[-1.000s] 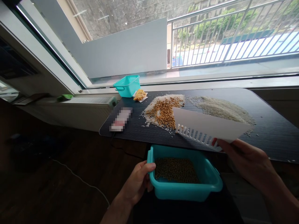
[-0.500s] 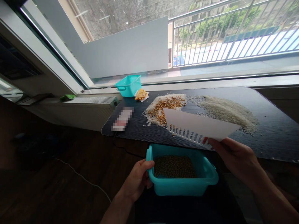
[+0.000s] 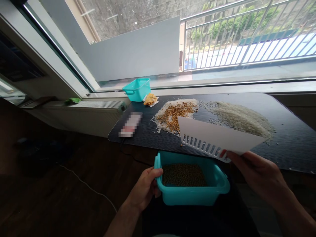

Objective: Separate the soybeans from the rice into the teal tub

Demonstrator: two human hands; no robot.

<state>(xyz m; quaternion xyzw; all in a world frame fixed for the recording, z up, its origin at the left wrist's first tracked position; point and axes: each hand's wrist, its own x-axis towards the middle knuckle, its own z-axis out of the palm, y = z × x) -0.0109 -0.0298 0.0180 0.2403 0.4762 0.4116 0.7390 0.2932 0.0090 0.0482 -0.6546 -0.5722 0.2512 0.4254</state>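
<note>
My left hand (image 3: 145,187) grips the left rim of a turquoise plastic bin (image 3: 190,196), thumb over the edge. Dark greenish-brown beans or grains (image 3: 184,174) cover part of its floor. Between the thumb and fingers of my right hand (image 3: 259,168) is a white sheet with a row of slots (image 3: 217,133), tilted over the table's near edge. Behind it lies a pile of yellow peas or corn-like grains mixed with white grains (image 3: 174,113), partly hidden by the sheet. A larger heap of pale rice-like grains (image 3: 242,118) spreads to the right.
On the dark table (image 3: 291,131) a second turquoise bin (image 3: 138,90) stands at the back left, near a yellow crumpled item on white paper (image 3: 150,99). A blurred-out flat object (image 3: 130,125) with a cable lies at the left edge. A radiator (image 3: 98,115) and window border the table.
My right hand has carried the white slotted sheet a little to the right and toward me. My left hand keeps its hold on the bin, which has barely shifted in view.
</note>
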